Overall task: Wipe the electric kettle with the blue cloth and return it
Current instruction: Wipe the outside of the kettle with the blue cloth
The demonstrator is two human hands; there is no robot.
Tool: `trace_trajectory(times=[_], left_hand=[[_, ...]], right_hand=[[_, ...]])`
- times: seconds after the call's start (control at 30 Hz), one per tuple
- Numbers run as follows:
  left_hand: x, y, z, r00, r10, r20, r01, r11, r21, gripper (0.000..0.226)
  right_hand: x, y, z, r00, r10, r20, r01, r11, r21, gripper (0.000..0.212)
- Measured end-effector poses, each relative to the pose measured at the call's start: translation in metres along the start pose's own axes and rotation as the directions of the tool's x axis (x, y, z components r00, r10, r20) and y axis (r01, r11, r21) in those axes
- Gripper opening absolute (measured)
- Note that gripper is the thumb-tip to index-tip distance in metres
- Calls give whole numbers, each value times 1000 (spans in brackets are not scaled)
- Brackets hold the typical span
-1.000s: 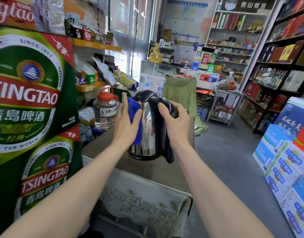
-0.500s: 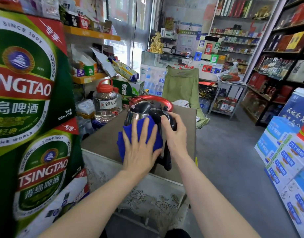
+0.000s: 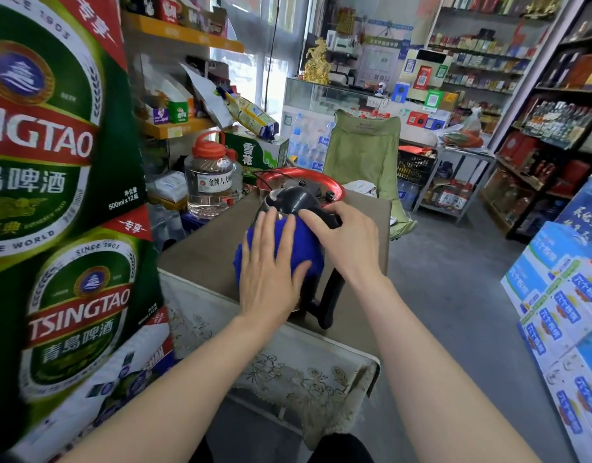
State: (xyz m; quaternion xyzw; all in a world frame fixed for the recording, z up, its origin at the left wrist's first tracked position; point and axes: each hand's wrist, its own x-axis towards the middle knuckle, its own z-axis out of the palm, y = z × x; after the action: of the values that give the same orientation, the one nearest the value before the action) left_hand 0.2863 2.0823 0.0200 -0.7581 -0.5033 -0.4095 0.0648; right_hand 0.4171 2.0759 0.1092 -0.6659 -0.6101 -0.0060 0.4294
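Ideally the left hand (image 3: 271, 282), fingers straight and slightly spread, should press the blue cloth (image 3: 309, 243) flat and sweep around the kettle (image 3: 293, 198) while the right hand (image 3: 349, 243), fingers curled round the black handle (image 3: 331, 295), steadies it at the table's (image 3: 204, 262) near edge; cloth and hands hide the kettle's body and base

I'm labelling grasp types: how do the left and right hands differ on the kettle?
The left hand lies flat, fingers straight, pressing the blue cloth against the kettle body; the right hand curls around the top of the black handle. The left hand sits lower on the side, the right hand higher near the top. Both hands rest on the same kettle.
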Motion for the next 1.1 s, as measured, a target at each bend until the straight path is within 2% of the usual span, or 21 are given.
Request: trace_trajectory(times=[0.1, 0.17, 0.23, 0.3, 0.37, 0.4, 0.47, 0.53, 0.6, 0.67, 0.73, 0.8, 0.87, 0.9, 0.93, 1.0, 1.1], left_hand=[[16, 7, -9, 965, -259, -51, 233, 926, -297, 65], [28, 9, -15, 906, -422, -43, 353, 807, -473, 60], [37, 5, -19, 839, -543, -12, 446, 701, -557, 52], [35, 6, -21, 850, -521, -77, 392, 724, -568, 48], [21, 15, -17, 930, -344, -131, 257, 862, -437, 50], [12, 21, -12, 959, -262, -111, 212, 918, -335, 54], [6, 26, -5, 972, -229, -56, 211, 951, -224, 60], [21, 21, -12, 972, -228, -55, 209, 946, -246, 60], [45, 18, -25, 967, -239, -93, 187, 906, -381, 57], [71, 15, -43, 928, -365, -78, 256, 774, -579, 52], [86, 16, -54, 896, -439, -71, 291, 699, -653, 48], [81, 21, -53, 923, -357, -140, 218, 789, -575, 52], [61, 32, -37, 969, -155, -193, 96, 954, -283, 63], [49, 36, -25, 979, -55, -194, 35, 994, -104, 72], [39, 37, -14, 982, 34, -187, -28, 999, 37, 82], [33, 27, -3, 969, 179, -169, -146, 971, 191, 90], [44, 11, -18, 936, 297, -189, -255, 942, 217, 76]], right_hand=[[-1, -1, 5, 1000, 0, -25, 0, 1000, -11, 47], [-1, -1, 4, 1000, -4, -13, 4, 1000, -5, 47], [-1, 0, 3, 1000, 7, 9, -7, 1000, 14, 44], [-2, -1, 4, 1000, 28, 9, -28, 999, 46, 42], [-2, -4, 5, 998, 56, -9, -55, 996, 77, 40], [-2, -5, 5, 998, 68, -16, -66, 994, 93, 39], [-3, -7, 3, 997, 74, -27, -71, 990, 118, 38], [-2, -10, -3, 996, 66, -53, -58, 990, 131, 39], [2, -14, -12, 995, 52, -80, -40, 988, 153, 39], [7, -18, -23, 994, 21, -106, 0, 981, 192, 40], [10, -23, -32, 990, -17, -141, 47, 977, 209, 46], [14, -27, -35, 988, -5, -156, 40, 974, 222, 47], [19, -32, -37, 983, 49, -176, -5, 970, 243, 39], [21, -34, -38, 981, 74, -177, -26, 966, 257, 36], [21, -35, -39, 982, 84, -170, -35, 962, 272, 34], [17, -36, -40, 986, 82, -146, -34, 950, 309, 31], [13, -39, -47, 981, 102, -166, -36, 932, 361, 22]])
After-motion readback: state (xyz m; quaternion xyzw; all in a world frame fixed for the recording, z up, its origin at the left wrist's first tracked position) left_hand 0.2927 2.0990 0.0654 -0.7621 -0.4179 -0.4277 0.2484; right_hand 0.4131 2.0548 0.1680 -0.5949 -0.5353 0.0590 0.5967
